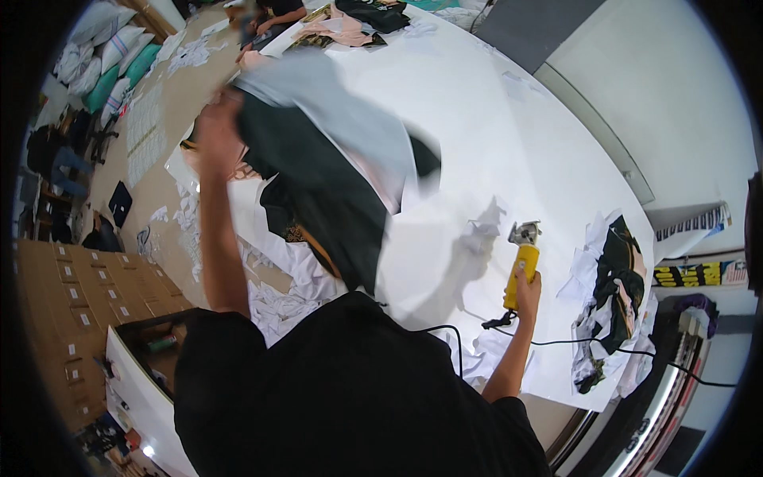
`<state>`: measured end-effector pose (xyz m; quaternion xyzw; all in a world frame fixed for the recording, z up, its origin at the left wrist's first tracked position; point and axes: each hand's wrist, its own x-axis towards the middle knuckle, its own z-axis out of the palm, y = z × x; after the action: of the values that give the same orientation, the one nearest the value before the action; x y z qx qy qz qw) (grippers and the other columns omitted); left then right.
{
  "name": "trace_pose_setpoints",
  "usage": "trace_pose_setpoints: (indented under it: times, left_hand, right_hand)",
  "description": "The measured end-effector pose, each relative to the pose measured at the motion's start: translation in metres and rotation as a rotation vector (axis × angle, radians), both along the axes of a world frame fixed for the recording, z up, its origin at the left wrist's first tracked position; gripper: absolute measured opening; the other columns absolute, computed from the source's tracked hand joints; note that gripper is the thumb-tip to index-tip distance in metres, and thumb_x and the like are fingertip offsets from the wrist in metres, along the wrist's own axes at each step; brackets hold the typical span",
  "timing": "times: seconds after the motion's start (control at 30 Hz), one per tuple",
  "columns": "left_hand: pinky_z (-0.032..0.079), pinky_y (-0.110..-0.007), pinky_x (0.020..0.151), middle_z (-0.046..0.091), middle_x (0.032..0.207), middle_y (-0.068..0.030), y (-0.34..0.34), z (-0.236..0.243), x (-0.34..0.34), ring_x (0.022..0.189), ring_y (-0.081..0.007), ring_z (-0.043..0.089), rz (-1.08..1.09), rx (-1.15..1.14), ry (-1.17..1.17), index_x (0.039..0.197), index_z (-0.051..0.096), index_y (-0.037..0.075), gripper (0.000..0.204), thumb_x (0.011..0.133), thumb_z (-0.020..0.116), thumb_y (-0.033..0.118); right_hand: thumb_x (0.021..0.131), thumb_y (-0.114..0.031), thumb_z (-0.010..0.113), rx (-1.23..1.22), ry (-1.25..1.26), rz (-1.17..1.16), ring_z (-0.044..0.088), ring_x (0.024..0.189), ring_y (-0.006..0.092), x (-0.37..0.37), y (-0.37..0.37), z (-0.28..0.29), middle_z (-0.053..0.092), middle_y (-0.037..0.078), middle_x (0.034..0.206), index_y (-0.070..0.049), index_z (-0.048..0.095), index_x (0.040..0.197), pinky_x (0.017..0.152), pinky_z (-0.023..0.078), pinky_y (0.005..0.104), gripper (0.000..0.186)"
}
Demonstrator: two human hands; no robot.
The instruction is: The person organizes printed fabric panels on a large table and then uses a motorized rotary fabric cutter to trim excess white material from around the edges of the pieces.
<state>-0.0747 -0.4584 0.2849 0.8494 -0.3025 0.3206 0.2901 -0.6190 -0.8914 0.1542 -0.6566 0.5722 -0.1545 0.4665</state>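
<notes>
My left hand (213, 137) is raised above the white cutting table (509, 151) and grips a bundle of cut fabric pieces (334, 167), dark green, grey and pink, which hangs down blurred. My right hand (526, 288) is closed on the handle of a yellow electric fabric cutter (520, 262) resting on the table, its metal head pointing away from me. A black cord (572, 343) runs from the cutter to the right.
White paper scraps (278, 306) lie at the table's near edge. A heap of dark and white offcuts (616, 294) sits at the right end. More fabric (350, 24) and another person are at the far end. Cardboard boxes (87, 302) stand left.
</notes>
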Motion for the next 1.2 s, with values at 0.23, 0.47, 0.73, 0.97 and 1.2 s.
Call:
trace_pose_setpoints:
  times: [0.23,0.47,0.73,0.97,1.2]
  left_hand:
    - [0.051,-0.040,0.100,0.067,0.118,-0.0147,0.117,0.093,0.154,0.115,-0.0274,0.063,-0.275,-0.770,0.161,0.122,0.063,0.000,0.029,0.094,0.060,0.005]
    - [0.052,-0.035,0.083,0.071,0.102,-0.0095,0.040,-0.017,0.226,0.094,-0.0252,0.068,-0.086,-0.554,0.613,0.119,0.069,0.003,0.038,0.089,0.076,0.025]
    - [0.047,-0.050,0.097,0.056,0.129,-0.0198,-0.112,-0.204,0.037,0.116,-0.0421,0.056,-0.606,0.305,0.205,0.128,0.057,0.004,0.046,0.085,0.068,0.014]
    - [0.035,-0.062,0.105,0.048,0.144,-0.0193,-0.217,-0.264,-0.082,0.133,-0.0400,0.043,-0.520,0.434,0.242,0.138,0.055,0.006,0.063,0.089,0.068,0.043]
    - [0.009,-0.078,0.113,0.016,0.168,-0.0217,-0.270,-0.263,-0.163,0.155,-0.0431,0.011,-0.537,0.729,0.454,0.161,0.031,0.013,0.093,0.092,0.049,0.073]
  right_hand:
    - [0.096,-0.032,0.064,-0.028,-0.086,-0.228,0.066,0.058,0.0229,-0.042,0.055,0.014,0.062,0.014,0.085,0.001,0.050,0.114,0.049,0.056,0.0364,0.040]
    - [0.096,-0.030,0.062,-0.010,-0.154,-0.284,0.067,0.059,0.0221,-0.039,0.103,0.004,0.062,0.012,0.084,0.001,0.050,0.113,0.048,0.056,0.0354,0.037]
    - [0.097,-0.030,0.066,0.009,-0.199,-0.419,0.065,0.057,0.0208,-0.031,0.158,0.013,0.061,0.011,0.084,0.000,0.050,0.111,0.047,0.055,0.0345,0.037]
    - [0.097,-0.029,0.065,0.037,-0.153,-0.565,0.064,0.059,0.0183,-0.057,0.209,0.029,0.061,0.011,0.085,0.001,0.052,0.111,0.050,0.054,0.0330,0.036]
    - [0.096,-0.028,0.066,0.030,-0.208,-0.662,0.064,0.063,0.0186,-0.120,0.233,0.010,0.061,0.011,0.088,0.001,0.052,0.115,0.054,0.055,0.0326,0.037]
